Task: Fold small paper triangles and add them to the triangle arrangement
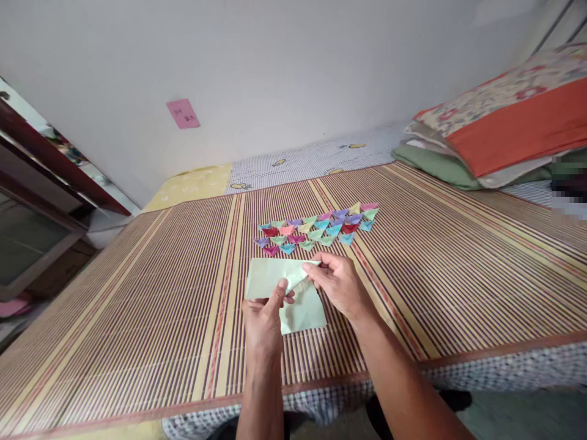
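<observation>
A pale green sheet of paper (268,273) is held up over the striped mat, with a crease slanting between my two hands. My left hand (266,311) pinches it near the middle, thumb on top and fingertips showing just past the fold. At the upper right corner, my right hand (337,278) grips the paper between thumb and fingers. Part of the sheet hangs below the fold. Beyond it stand several small folded paper boats (316,226) in rows, coloured blue, green, purple, pink, red and yellow.
A striped bamboo mat (160,305) covers the bed, whose checked sheet shows at the edges. Folded bedding (513,122) is piled at the far right. A pink note (183,113) is stuck on the wall. At the left stands a framed glass panel (32,238).
</observation>
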Available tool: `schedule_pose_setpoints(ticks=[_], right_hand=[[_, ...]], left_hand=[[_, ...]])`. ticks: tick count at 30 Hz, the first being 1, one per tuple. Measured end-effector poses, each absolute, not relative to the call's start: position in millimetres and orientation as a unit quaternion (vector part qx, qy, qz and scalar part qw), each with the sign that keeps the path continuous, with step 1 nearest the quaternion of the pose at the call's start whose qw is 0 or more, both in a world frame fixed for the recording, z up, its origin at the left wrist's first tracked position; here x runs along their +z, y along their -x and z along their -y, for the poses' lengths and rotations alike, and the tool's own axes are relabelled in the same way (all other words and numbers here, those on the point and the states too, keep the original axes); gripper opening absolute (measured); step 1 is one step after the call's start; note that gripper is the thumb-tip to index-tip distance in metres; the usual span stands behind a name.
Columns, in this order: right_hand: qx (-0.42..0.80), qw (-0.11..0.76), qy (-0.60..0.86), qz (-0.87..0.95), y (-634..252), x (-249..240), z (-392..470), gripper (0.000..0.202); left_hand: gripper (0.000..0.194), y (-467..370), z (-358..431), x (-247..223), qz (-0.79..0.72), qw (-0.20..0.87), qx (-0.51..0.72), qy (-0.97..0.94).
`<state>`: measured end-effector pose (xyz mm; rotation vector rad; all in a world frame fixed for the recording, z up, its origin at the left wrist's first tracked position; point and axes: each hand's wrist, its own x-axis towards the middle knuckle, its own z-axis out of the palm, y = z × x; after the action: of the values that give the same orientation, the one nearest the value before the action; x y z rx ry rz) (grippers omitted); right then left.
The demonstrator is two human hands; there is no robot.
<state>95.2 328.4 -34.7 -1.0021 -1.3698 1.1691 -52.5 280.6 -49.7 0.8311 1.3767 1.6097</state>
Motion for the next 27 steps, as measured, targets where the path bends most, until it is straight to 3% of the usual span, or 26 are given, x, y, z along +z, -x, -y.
schedule_pose_setpoints(ticks=[7, 16, 24, 27], right_hand=[[0.475, 0.524, 0.413, 0.574, -95.4, -38.0, -331.1, 0.025], [0.448, 0.506, 0.397, 0.621, -102.4, -41.5, -330.8, 0.034], [0.498, 0.548, 0.396, 0.543, -97.4, -43.7, -332.2, 0.040], [0.556, 0.522, 0.366, 0.533, -94.0, -44.3, -330.5, 0.035]], left_hand=[[0.029, 51.8, -278.7, -51.6, -0.549, 0.374, 0.664, -0.344], [0.027, 53.0, -280.4, -53.2, -0.541, 0.376, 0.671, -0.341], [0.030, 51.4, -279.8, -57.9, -0.535, 0.429, 0.661, -0.305], [0.032, 49.9, -281.7, -56.9, -0.522, 0.436, 0.675, -0.287]])
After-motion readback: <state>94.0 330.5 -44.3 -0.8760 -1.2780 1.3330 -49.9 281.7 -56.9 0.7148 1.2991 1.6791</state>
